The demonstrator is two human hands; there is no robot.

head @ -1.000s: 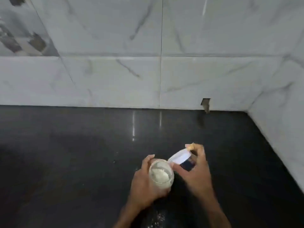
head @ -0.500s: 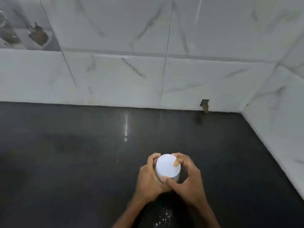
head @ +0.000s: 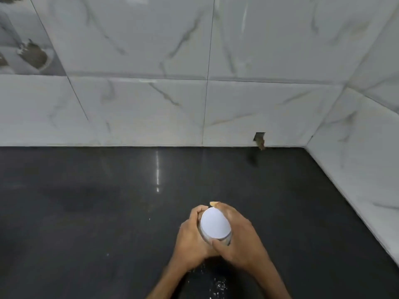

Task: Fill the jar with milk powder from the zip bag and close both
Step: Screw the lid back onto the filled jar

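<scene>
A small clear jar [head: 224, 240] stands low in the middle of the head view, capped by a round white lid [head: 214, 223]. My left hand [head: 192, 240] wraps around the jar's left side. My right hand [head: 239, 238] curls over the lid's rim from the right, thumb at its near edge and a fingertip at its far edge. The jar's body is mostly hidden by both hands, so its contents cannot be seen. No zip bag is in view.
The jar stands on a dark glossy counter [head: 97, 212]. White powder specks [head: 218, 285] lie scattered near the front edge. White marble tile walls [head: 151, 108] close the back and the right side [head: 356, 169], meeting in a corner.
One second ago the jar was open showing powder and my right hand held the lid tilted beside it. The lid now sits on the jar, and my right hand has shifted its grip around the rim.
</scene>
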